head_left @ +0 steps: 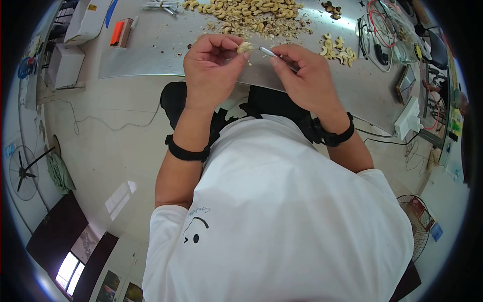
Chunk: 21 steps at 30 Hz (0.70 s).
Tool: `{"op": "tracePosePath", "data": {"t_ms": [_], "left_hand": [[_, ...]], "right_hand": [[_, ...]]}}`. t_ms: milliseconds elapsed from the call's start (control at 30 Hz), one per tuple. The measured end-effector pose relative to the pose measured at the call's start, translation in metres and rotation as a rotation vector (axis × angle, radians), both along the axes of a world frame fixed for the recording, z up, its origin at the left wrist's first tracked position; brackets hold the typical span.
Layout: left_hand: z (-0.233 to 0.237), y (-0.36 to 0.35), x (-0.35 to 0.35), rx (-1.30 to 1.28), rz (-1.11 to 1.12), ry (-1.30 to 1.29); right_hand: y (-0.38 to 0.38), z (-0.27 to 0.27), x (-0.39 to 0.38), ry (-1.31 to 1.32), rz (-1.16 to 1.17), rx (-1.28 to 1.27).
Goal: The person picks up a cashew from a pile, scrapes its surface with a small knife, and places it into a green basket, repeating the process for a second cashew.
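Note:
Between the thumb and fingers of my left hand [214, 65] is a pale cashew nut [244, 48]. My right hand [304, 73] grips a slim craft knife [268, 52] with a silvery handle, its thin tip pointing left at the cashew. Whether the tip touches the nut is too small to tell. Both hands are above the near edge of the metal table [146, 63]. Just beyond them lies a heap of cashews [246, 7], with brownish crumbs and skin bits [261, 25] spread in front of it.
A smaller group of cashews [338, 49] sits right of my hands, with dark pieces [331, 10] farther back. An orange-and-black box [119, 33] and several silvery tools [162, 6] are at the left. Cables [382, 30] and a white power strip [408, 118] occupy the right side.

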<state>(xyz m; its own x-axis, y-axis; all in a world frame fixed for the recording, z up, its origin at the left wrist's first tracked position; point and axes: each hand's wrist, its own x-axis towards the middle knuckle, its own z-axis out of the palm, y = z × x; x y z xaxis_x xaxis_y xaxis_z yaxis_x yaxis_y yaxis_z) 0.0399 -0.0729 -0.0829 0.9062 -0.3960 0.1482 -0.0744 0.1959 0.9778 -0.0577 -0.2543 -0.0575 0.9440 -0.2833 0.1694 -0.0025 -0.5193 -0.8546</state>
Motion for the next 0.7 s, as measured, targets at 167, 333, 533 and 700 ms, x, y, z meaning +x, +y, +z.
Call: {"op": "tracePosePath", "data": {"t_ms": [167, 333, 533, 700], "left_hand": [[-0.001, 0.004, 0.002, -0.049, -0.006, -0.005], [-0.004, 0.005, 0.003, -0.062, 0.003, 0.002], [0.001, 0.005, 0.003, -0.129, 0.070, 0.113], [0.003, 0.010, 0.005, -0.070, 0.051, 0.242]], "right_hand": [[0.000, 0.000, 0.004, 0.010, -0.024, -0.087], [0.004, 0.002, 0.005, -0.031, 0.020, -0.056], [0.003, -0.007, 0.006, 0.018, 0.024, -0.003], [0.000, -0.002, 0.005, 0.076, 0.011, 0.018]]}}
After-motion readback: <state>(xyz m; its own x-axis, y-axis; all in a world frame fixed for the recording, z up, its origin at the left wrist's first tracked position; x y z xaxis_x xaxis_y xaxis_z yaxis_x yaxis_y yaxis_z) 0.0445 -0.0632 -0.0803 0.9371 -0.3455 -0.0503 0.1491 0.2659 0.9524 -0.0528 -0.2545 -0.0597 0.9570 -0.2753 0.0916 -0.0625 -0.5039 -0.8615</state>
